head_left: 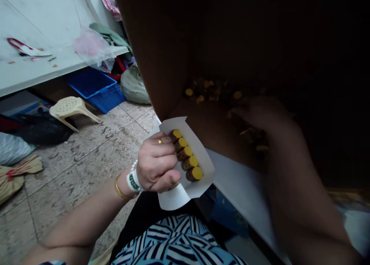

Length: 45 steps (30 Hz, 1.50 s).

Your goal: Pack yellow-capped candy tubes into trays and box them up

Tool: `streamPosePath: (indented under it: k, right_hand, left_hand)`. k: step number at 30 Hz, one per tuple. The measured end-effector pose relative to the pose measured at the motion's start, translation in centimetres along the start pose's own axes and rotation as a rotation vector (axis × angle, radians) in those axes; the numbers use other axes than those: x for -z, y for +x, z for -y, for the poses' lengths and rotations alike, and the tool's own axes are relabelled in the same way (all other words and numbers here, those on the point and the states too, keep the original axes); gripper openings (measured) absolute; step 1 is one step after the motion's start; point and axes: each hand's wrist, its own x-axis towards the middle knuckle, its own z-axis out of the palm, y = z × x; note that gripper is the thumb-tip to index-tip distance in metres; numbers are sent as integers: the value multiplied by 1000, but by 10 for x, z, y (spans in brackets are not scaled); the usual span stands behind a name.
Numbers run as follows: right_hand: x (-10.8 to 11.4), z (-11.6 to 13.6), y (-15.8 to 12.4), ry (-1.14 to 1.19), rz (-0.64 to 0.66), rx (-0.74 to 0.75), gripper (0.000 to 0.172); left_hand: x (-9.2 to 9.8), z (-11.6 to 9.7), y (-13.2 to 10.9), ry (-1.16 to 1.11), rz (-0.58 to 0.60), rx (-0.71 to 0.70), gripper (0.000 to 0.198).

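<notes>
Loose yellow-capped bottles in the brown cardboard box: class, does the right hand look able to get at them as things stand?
Probably yes: the right hand is inside the brown cardboard box, right beside the loose yellow-capped bottles. Nothing seems to stand between them, though shadow and blur hide some detail.

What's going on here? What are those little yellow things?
A person is handling small bottles with yellow caps. Their left hand holds a white card tray with five yellow-capped bottles lined up in a row. Their right hand, a bit blurry, is at a big brown cardboard box, beside a messy pile of more bottles inside it.
</notes>
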Motion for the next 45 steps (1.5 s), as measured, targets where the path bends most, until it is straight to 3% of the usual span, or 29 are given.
streamPosePath:
  k: [3, 7, 10, 14, 17, 19, 22, 25, 27, 29, 32, 34, 37, 40, 45]
  right_hand:
    - [-25, -17, 14, -96, 146, -48, 56]
    - [-44, -21, 25, 2, 210, 110, 31]
    - [-42, -18, 27, 46, 158, 167, 28]
    - [-46, 4, 23, 123, -101, 275, 50]
    - [-59, 33, 21, 154, -44, 435, 40]
    - [-62, 47, 19, 162, 28, 460, 31]
    - [-48, 52, 12, 259, 16, 423, 29]
    - [-16, 48, -4, 468, -48, 408, 29]
    - [3, 51, -21, 593, -66, 470, 25]
    - [12, 62, -40, 712, 12, 584, 18]
    - [5, 89, -65, 775, 293, 758, 9]
    - [-7, 106, -72, 655, 373, 805, 7]
    - [-16, 117, -71, 460, 321, 775, 9]
    - [-6, 113, -67, 431, 315, 756, 15]
    - [-3, 111, -74, 374, 223, 970, 13]
  left_hand:
    - [2, -5, 1, -31, -9, 9, 46]
    - [-1, -3, 10, -15, -46, 22, 37]
    - [-10, 6, 16, 36, -66, 59, 30]
    - [-18, 9, 15, 60, -24, 20, 35]
    - [-13, -1, 12, 50, 5, -8, 46]
    - [-7, -8, 12, 24, 33, -4, 51]
    - [0, -16, 13, 14, 80, 21, 54]
    - [1, -19, 12, 54, 132, 53, 52]
    - [1, -20, 11, 87, 157, 39, 51]
    - [2, -20, 10, 113, 169, 18, 53]
    - [3, -17, 10, 133, 144, 20, 53]
    - [4, -14, 11, 135, 127, 15, 51]
    - [6, -8, 13, 119, 113, -18, 50]
    - [8, -7, 9, 76, 90, -32, 54]
    - [9, -5, -4, -8, 23, 14, 67]
